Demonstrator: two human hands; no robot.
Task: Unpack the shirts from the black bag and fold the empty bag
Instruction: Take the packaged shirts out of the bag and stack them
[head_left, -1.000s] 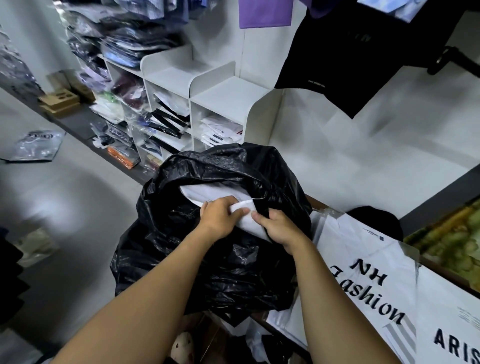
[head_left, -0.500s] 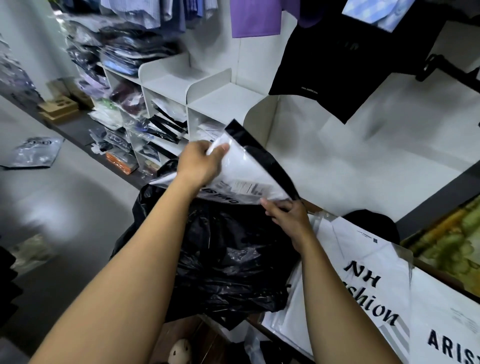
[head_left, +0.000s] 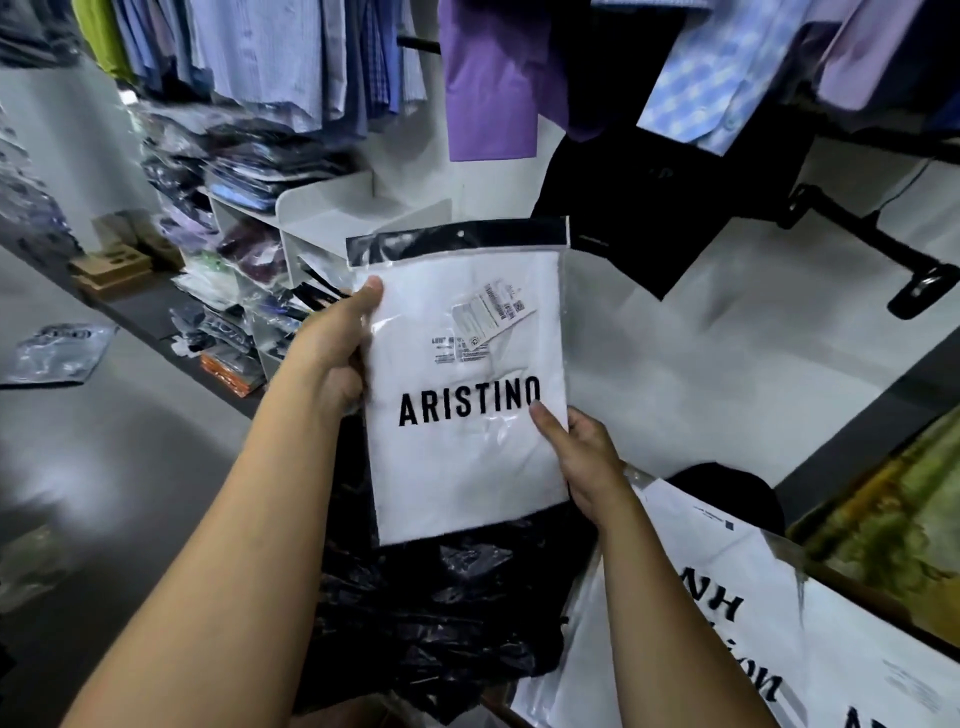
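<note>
I hold a white packaged shirt (head_left: 462, 415) upright in front of me; its clear wrapper has a black top strip and the print ARISTINO. My left hand (head_left: 332, 348) grips its left edge, thumb on the front. My right hand (head_left: 582, 457) grips the lower right edge, thumb on the front near the print. Below the package the crumpled black bag (head_left: 441, 618) lies slumped, partly hidden by my arms and the shirt.
Other white packaged shirts (head_left: 691, 597) lie at the lower right on the counter. White shelf cubbies (head_left: 332, 218) stuffed with packaged clothes stand behind. Shirts hang on a rail (head_left: 493, 78) overhead. A dark garment (head_left: 654, 197) hangs just behind the package.
The packaged shirt came out of the black bag and was lifted and turned upright, print facing me. The bag has sunk lower. My view tilted upward.
</note>
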